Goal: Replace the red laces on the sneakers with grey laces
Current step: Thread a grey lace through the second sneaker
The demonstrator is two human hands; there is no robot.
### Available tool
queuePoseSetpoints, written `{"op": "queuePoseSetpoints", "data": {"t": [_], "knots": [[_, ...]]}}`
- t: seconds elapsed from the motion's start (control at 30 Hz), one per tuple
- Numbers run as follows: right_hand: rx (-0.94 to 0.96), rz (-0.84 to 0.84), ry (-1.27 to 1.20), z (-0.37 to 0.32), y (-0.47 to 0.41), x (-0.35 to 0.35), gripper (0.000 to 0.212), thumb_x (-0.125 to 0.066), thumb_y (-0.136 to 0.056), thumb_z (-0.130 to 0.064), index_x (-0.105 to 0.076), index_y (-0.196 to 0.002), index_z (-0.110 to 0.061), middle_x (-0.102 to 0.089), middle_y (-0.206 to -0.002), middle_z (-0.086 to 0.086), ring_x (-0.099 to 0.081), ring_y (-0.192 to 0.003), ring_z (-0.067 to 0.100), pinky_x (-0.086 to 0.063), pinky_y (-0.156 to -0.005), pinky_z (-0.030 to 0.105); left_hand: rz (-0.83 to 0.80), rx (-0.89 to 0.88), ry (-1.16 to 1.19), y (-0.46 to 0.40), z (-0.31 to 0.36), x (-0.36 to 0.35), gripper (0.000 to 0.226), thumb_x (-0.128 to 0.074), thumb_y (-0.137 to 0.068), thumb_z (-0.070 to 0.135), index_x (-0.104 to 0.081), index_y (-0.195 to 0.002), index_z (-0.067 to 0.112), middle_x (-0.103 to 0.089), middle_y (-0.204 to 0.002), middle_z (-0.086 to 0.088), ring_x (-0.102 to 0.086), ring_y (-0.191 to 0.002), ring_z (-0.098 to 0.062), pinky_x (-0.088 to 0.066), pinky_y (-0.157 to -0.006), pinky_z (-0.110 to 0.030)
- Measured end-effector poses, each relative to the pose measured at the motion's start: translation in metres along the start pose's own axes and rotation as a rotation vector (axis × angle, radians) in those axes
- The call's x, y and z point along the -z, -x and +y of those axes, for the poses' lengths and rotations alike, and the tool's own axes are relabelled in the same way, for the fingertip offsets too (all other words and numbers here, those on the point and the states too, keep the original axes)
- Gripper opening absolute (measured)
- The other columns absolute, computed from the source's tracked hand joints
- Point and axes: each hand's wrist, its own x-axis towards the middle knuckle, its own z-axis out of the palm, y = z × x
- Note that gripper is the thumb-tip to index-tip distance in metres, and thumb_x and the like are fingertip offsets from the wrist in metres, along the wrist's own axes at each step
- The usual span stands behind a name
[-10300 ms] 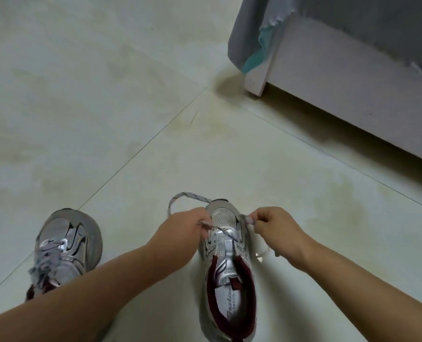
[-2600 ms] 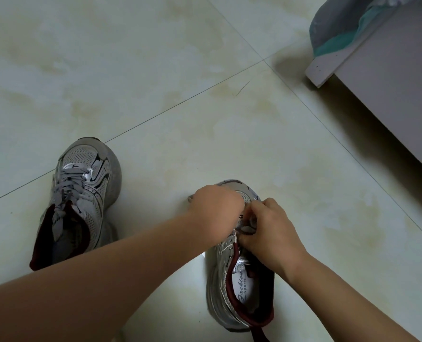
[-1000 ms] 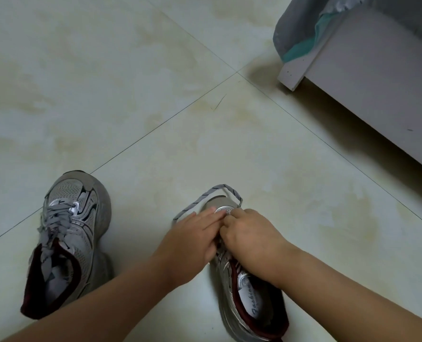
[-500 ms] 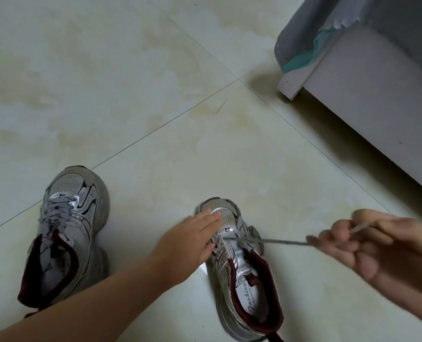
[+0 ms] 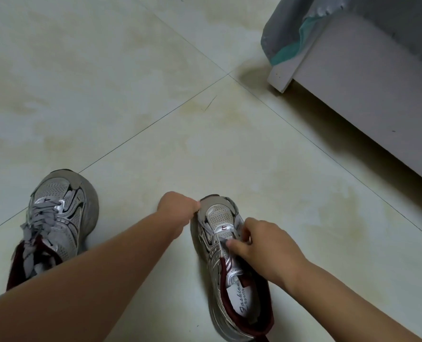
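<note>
Two silver-grey sneakers with dark red lining stand on the tiled floor. The left sneaker (image 5: 56, 218) is laced with a grey lace. The right sneaker (image 5: 221, 215) has a grey lace (image 5: 203, 225) only through its lowest eyelets. My left hand (image 5: 177, 211) is curled into a fist at the left side of this shoe's toe and grips the lace there. My right hand (image 5: 261, 243) rests on the eyelet area, with thumb and curled fingers pinching the lace at the tongue. No red lace is in view.
A white furniture panel (image 5: 353, 82) draped with grey and teal cloth (image 5: 286, 45) stands at the upper right, close to the right sneaker. The pale tiled floor (image 5: 130, 95) stretches ahead and to the left.
My right hand, which had pulled the lace far out to the right, has come back onto the shoe's eyelets. My left hand went from lying flat on the toe to a fist beside it.
</note>
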Motion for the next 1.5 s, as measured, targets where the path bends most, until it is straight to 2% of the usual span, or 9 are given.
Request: {"op": "queuePoseSetpoints", "data": {"t": [0.3, 0.47, 0.67, 0.93, 1.13, 1.2, 1.3, 1.4, 1.5], "knots": [[0.205, 0.096, 0.162, 0.003, -0.002, -0.012, 0.021, -0.049, -0.087, -0.03, -0.032, -0.078, -0.023, -0.052, -0.087, 0.002, -0.053, -0.082, 0.028, -0.032, -0.062, 0.031, -0.137, 0.087, -0.128, -0.001, 0.011, -0.003, 0.026, -0.051, -0.086, 0.008, -0.044, -0.061, 0.008, -0.045, -0.054, -0.005, -0.041, -0.039, -0.009, -0.032, -0.036, -0.012], [0.265, 0.118, 0.211, 0.006, 0.001, -0.017, 0.012, -0.045, -0.087, -0.024, -0.035, -0.081, -0.023, -0.04, -0.08, 0.0, -0.051, -0.077, 0.03, -0.03, -0.059, 0.031, -0.076, 0.016, -0.168, -0.001, 0.009, -0.011, 0.026, -0.048, -0.086, 0.006, -0.04, -0.06, 0.007, -0.043, -0.062, -0.011, -0.04, -0.057, -0.023, -0.034, -0.054, -0.025], [0.296, 0.142, 0.248, 0.008, 0.001, -0.019, 0.007, -0.044, -0.088, -0.019, -0.04, -0.084, -0.023, -0.048, -0.092, 0.002, -0.052, -0.078, 0.029, -0.029, -0.059, 0.03, -0.217, 0.204, -0.108, 0.002, 0.014, -0.01, 0.034, -0.046, -0.095, 0.014, -0.04, -0.062, 0.011, -0.041, -0.06, 0.0, -0.036, -0.051, -0.008, -0.033, -0.051, -0.017], [0.293, 0.229, 0.193, 0.011, 0.005, -0.024, 0.006, -0.043, -0.092, -0.024, -0.049, -0.094, -0.022, -0.049, -0.093, -0.002, -0.052, -0.079, 0.025, -0.029, -0.06, 0.029, 0.019, -0.412, -0.24, 0.02, 0.021, -0.023, 0.028, -0.045, -0.089, 0.017, -0.038, -0.062, 0.014, -0.046, -0.06, -0.005, -0.042, -0.055, -0.023, -0.038, -0.056, -0.034], [0.273, 0.332, 0.159, 0.01, 0.007, -0.024, 0.013, -0.046, -0.092, -0.025, -0.058, -0.095, -0.022, -0.051, -0.092, -0.003, -0.051, -0.071, 0.022, -0.032, -0.055, 0.028, -0.183, -0.858, -0.573, 0.043, -0.004, -0.025, 0.001, -0.042, -0.091, 0.013, -0.042, -0.091, 0.012, -0.059, -0.107, -0.011, -0.055, -0.092, -0.028, -0.042, -0.08, -0.038], [0.252, 0.326, 0.198, 0.006, 0.013, -0.02, 0.01, -0.068, -0.076, -0.018, -0.059, -0.079, -0.018, -0.051, -0.078, -0.002, -0.037, -0.054, 0.018, -0.019, -0.04, 0.025, -0.217, -0.974, -0.675, 0.042, -0.017, -0.02, 0.029, -0.044, -0.087, 0.008, -0.043, -0.116, 0.01, -0.048, -0.125, -0.005, -0.046, -0.112, -0.02, -0.036, -0.093, -0.028], [0.269, 0.368, 0.238, -0.001, 0.027, -0.011, 0.04, -0.084, -0.045, -0.005, -0.049, -0.061, -0.017, -0.037, -0.057, -0.004, -0.019, -0.041, 0.017, 0.003, -0.041, 0.017, -0.219, -1.048, -0.695, 0.045, -0.023, -0.015, 0.048, -0.044, -0.084, 0.007, -0.035, -0.131, 0.011, -0.041, -0.133, -0.004, -0.041, -0.121, -0.018, -0.033, -0.098, -0.025], [0.144, 0.251, 0.236, -0.004, 0.043, -0.002, 0.044, -0.075, -0.069, -0.018, -0.031, -0.067, -0.026, -0.019, -0.055, -0.006, -0.028, -0.046, 0.021, -0.006, -0.04, 0.019, -0.209, -1.068, -0.719, 0.047, -0.024, -0.015, 0.051, -0.043, -0.084, 0.006, -0.032, -0.134, 0.009, -0.039, -0.135, -0.005, -0.041, -0.121, -0.019, -0.029, -0.1, -0.021], [0.102, 0.201, -0.118, 0.008, 0.061, 0.018, 0.027, -0.051, -0.092, -0.026, -0.037, -0.069, -0.027, -0.041, -0.055, -0.004, -0.043, -0.058, 0.013, -0.032, -0.05, 0.025, -0.203, -1.08, -0.722, 0.047, -0.024, -0.014, 0.054, -0.042, -0.081, 0.001, -0.032, -0.133, 0.008, -0.038, -0.135, -0.004, -0.044, -0.111, -0.018, -0.024, -0.095, -0.015]]}}
